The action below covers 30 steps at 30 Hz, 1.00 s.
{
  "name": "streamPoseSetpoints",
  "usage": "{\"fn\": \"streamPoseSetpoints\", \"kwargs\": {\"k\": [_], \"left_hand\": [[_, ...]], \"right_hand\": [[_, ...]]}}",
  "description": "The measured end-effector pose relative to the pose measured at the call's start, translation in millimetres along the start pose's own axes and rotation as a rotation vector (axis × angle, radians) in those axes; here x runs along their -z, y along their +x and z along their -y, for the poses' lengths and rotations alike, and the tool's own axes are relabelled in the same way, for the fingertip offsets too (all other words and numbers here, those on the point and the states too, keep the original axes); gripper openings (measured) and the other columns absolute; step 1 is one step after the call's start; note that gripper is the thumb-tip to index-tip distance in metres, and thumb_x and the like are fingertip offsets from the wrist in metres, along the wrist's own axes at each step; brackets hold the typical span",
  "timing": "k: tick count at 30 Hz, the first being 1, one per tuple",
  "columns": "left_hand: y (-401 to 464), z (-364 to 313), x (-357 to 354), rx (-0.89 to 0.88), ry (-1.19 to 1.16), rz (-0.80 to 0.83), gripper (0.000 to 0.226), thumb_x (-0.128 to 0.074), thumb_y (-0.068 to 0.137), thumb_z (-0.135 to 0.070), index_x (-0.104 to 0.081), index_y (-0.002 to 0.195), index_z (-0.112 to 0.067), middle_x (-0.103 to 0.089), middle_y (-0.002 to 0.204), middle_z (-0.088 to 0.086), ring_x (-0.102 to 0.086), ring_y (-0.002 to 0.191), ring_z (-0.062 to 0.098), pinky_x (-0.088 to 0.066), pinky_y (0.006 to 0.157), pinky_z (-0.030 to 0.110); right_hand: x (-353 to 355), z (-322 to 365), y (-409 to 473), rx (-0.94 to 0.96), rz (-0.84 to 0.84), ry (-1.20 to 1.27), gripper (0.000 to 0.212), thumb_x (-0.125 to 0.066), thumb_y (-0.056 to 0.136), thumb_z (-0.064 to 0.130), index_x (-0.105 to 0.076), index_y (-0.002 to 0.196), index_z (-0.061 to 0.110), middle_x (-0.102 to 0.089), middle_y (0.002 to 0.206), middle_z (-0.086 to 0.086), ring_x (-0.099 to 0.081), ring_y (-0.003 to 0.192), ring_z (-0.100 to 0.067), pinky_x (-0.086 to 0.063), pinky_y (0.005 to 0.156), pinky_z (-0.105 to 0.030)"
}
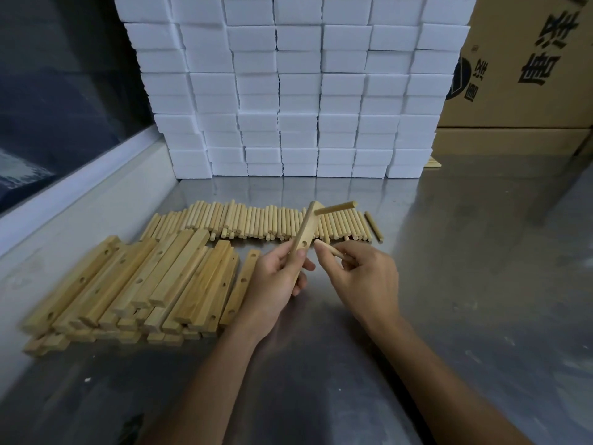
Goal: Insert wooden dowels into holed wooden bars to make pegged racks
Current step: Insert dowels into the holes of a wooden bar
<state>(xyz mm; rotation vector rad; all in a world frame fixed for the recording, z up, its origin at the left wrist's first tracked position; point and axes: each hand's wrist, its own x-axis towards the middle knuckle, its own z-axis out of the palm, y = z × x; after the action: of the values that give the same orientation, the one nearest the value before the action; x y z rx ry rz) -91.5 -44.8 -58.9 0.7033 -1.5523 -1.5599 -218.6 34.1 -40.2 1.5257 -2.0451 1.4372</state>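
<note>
My left hand (276, 277) grips a holed wooden bar (305, 234) and holds it tilted up above the steel table. One dowel (335, 208) sticks out to the right from the bar's upper end. An empty hole shows in the bar just above my fingers. My right hand (362, 274) pinches a second dowel (329, 249), and its tip sits right beside that empty hole. A row of loose dowels (256, 221) lies behind my hands. A heap of holed bars (138, 284) lies to the left.
A wall of stacked white foam blocks (295, 85) stands at the back of the steel table (465, 268). Cardboard boxes (526, 65) fill the back right. A raised white ledge (83, 191) and a dark window run along the left side.
</note>
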Motion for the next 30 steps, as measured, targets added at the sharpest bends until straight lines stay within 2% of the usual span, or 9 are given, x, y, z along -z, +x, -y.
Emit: {"fn": "streamPoseSetpoints", "kwargs": {"k": [5,9,12,15,16,19,22,26,30], "left_hand": [[-1,0,-2,-0.022,0.01,0.013,0.025,-0.051,0.103,-0.02,-0.071,0.114,-0.03,-0.064,0.08,0.001,-0.049,0.059,0.013,-0.039,0.051,0.025],[-1,2,-2,-0.033,0.032,-0.011,0.026,-0.052,0.102,-0.019,-0.071,0.112,-0.034,-0.065,0.079,0.0,-0.05,0.058,0.012,-0.04,0.05,0.023],[0,7,-3,-0.065,0.136,-0.077,0.025,-0.053,0.101,-0.02,-0.069,0.114,-0.035,-0.063,0.073,-0.006,-0.051,0.058,0.011,-0.042,0.053,0.026],[0,11,-4,-0.111,0.257,-0.101,0.023,-0.053,0.099,-0.026,-0.068,0.115,-0.032,-0.057,0.069,-0.006,-0.049,0.06,0.014,-0.042,0.057,0.039],[0,11,-5,-0.127,0.292,-0.106,0.023,-0.053,0.099,-0.025,-0.067,0.116,-0.03,-0.055,0.069,-0.007,-0.048,0.06,0.012,-0.042,0.058,0.038],[-2,8,-7,-0.213,0.438,-0.128,0.024,-0.054,0.1,-0.018,-0.067,0.119,-0.022,-0.06,0.072,-0.016,-0.052,0.061,0.002,-0.04,0.057,0.016],[-5,3,-8,-0.248,0.482,-0.132,0.023,-0.053,0.1,-0.016,-0.066,0.119,-0.02,-0.066,0.081,-0.007,-0.06,0.072,0.006,-0.044,0.059,0.016],[-6,0,-9,-0.236,0.517,-0.128,0.031,-0.052,0.101,-0.015,-0.062,0.13,-0.016,-0.069,0.099,-0.004,-0.061,0.085,0.001,-0.044,0.072,0.01],[-8,-4,-10,-0.306,0.558,-0.09,0.033,-0.053,0.1,-0.01,-0.062,0.131,-0.017,-0.07,0.098,-0.002,-0.062,0.083,0.006,-0.048,0.072,0.015]], "right_hand": [[-3,1,1,0.088,0.101,0.012,0.025,-0.062,0.094,0.031,-0.072,0.076,0.016,-0.055,0.059,0.003,-0.048,0.055,-0.014,-0.044,0.052,-0.039],[-3,1,1,0.075,0.202,-0.037,0.022,-0.058,0.096,0.033,-0.076,0.092,0.02,-0.063,0.071,0.001,-0.054,0.063,-0.015,-0.046,0.057,-0.036],[0,0,3,0.111,0.242,-0.145,0.024,-0.057,0.096,0.031,-0.069,0.081,0.017,-0.054,0.068,0.002,-0.049,0.06,-0.016,-0.039,0.052,-0.031],[5,0,7,0.142,0.252,-0.207,0.026,-0.058,0.096,0.027,-0.064,0.075,0.013,-0.05,0.068,0.001,-0.047,0.06,-0.02,-0.04,0.05,-0.035],[6,0,7,0.159,0.253,-0.223,0.026,-0.058,0.096,0.027,-0.063,0.075,0.012,-0.05,0.068,0.0,-0.047,0.06,-0.021,-0.041,0.05,-0.035],[6,5,7,0.184,0.292,-0.294,0.029,-0.054,0.099,0.029,-0.061,0.076,0.012,-0.051,0.07,0.0,-0.049,0.062,-0.022,-0.043,0.052,-0.036],[3,10,4,0.194,0.256,-0.289,0.028,-0.055,0.098,0.026,-0.058,0.074,0.012,-0.053,0.069,-0.001,-0.05,0.058,-0.023,-0.037,0.048,-0.033],[0,9,1,0.099,0.233,-0.269,0.033,-0.052,0.1,0.031,-0.055,0.071,0.015,-0.054,0.066,0.003,-0.044,0.055,-0.02,-0.03,0.051,-0.029],[-3,0,2,-0.14,0.338,0.009,0.034,-0.051,0.101,0.032,-0.069,0.08,0.012,-0.064,0.067,0.002,-0.057,0.061,-0.018,-0.048,0.061,-0.039]]}}
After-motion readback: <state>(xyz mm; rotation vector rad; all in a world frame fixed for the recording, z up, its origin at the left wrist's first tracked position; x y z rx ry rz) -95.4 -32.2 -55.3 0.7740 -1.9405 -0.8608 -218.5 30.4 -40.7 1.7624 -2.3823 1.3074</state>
